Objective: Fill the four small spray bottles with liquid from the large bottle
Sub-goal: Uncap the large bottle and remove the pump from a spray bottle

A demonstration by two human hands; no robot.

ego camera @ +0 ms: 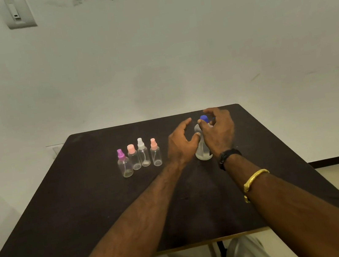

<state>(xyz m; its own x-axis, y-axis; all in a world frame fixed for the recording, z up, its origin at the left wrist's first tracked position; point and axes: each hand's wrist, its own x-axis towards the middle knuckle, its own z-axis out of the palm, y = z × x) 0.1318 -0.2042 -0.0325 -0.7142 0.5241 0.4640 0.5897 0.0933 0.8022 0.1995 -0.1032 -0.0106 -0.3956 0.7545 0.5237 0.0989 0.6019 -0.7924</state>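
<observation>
The large bottle (202, 147) stands on the surface (88, 208), right of the four capped spray bottles (139, 158). My left hand (181, 143) is spread beside it; my right hand (219, 130) curls around its blue cap (204, 119), whether gripping I cannot tell. I should steady the body firmly before unscrewing.

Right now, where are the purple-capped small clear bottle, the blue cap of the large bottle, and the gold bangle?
Purple-capped small clear bottle (125, 166): head view, on its clear body.
Blue cap of the large bottle (204, 119): head view, on its top.
Gold bangle (254, 177): head view, on the band at the right forearm.
</observation>
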